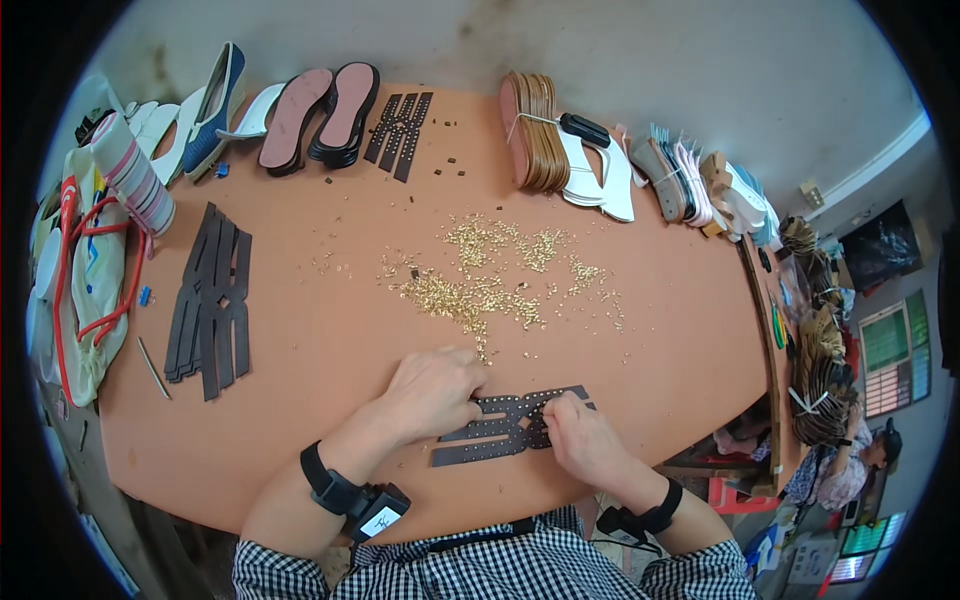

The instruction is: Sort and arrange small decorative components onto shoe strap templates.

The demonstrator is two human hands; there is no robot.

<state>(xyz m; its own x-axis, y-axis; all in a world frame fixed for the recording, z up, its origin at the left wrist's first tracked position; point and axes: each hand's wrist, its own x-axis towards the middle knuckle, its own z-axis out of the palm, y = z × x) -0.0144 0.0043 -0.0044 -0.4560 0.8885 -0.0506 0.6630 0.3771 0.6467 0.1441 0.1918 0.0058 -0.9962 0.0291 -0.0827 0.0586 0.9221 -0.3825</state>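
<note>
dark slotted strap piece (512,428), metal-dotted, under the fingers of both hands. right hand (590,440): fingertips gathered on it; pinching or pressing, cannot tell. left hand (435,390): fingers curled at its far edge, grip hidden. risks: slack left fingers, piece skews; a brush outward, loose gold studs (445,300) beyond them scatter.

My left forearm (290,512) and my right forearm (700,525) come from below and lean inward. My left hand (435,388) has its back upward, with the fingers bent and directed to the right. My right hand (585,440) is near it, more folded, its fingertips gathered toward the left; how firmly they press, I cannot tell.
</note>
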